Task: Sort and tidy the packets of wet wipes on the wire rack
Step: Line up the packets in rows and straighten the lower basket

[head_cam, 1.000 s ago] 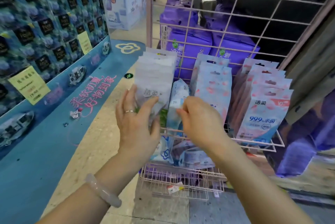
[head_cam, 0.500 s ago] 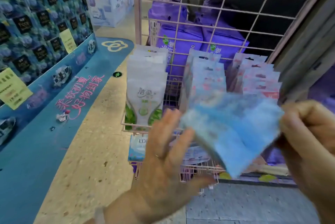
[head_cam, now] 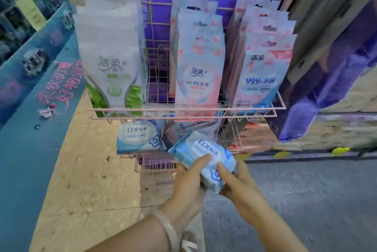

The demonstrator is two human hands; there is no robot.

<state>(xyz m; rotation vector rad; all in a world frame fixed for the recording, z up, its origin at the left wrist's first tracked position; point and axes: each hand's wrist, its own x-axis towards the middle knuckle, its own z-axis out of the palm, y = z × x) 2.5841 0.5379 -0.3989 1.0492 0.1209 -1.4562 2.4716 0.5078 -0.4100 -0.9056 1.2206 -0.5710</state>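
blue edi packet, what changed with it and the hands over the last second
The right hand pulled the blue EDI packet out from between the upright stacks on the upper shelf and brought it down. The left hand let go of the white-and-green packets and now grips the blue packet too, in front of the lower basket. The three upright stacks stayed in place.

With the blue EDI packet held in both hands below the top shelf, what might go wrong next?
1. The lower basket already looks crowded, so the packet held by the left hand and right hand may not sit flat beside the other EDI pack.
2. Lifting could knock the pink stack overhanging the shelf rail.
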